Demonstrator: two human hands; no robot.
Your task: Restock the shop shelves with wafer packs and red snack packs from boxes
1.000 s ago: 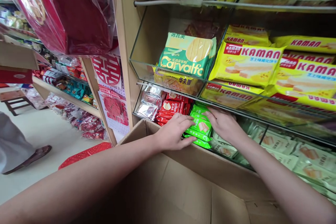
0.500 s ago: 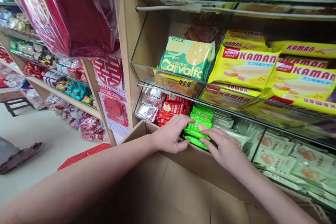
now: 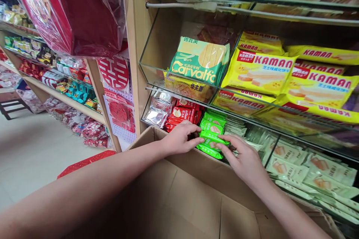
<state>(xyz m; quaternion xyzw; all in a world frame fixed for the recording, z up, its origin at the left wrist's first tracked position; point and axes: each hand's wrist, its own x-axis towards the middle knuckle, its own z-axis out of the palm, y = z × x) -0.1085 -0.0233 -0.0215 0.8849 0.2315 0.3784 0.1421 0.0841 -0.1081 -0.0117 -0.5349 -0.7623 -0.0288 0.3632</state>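
A wooden shelf unit (image 3: 137,63) with glass-fronted compartments fills the upper right of the frame and runs down its right side. Across the bottom centre a cardboard box (image 3: 196,190) gapes upward, its far wall just in front of the lowest compartments. A dark red bag (image 3: 86,18) in clear plastic hangs into the upper left. At the right, above the lowest row, lie yellow KAMAN packs (image 3: 259,71), stacked flat and overlapping; to their left, near the upper centre, a green-and-cream Carvalfa pack (image 3: 200,61) leans back on a yellow one. Both forearms reach in from the lower corners over the box. The left hand (image 3: 183,138), at the centre, has its fingers bent and thumb apart, tips at the left edge of the bright green packets (image 3: 211,129); the right hand (image 3: 241,153) touches their right side with forefinger and thumb. Whether either hand grips a packet, I cannot tell. Pale green packets (image 3: 293,164) fill the lower right of the frame. Those bright green ones sit in layers in the lowest row, near the centre, between the two hands. Just left of them are small red packets (image 3: 181,114), then silver packets (image 3: 157,112) in the corner.
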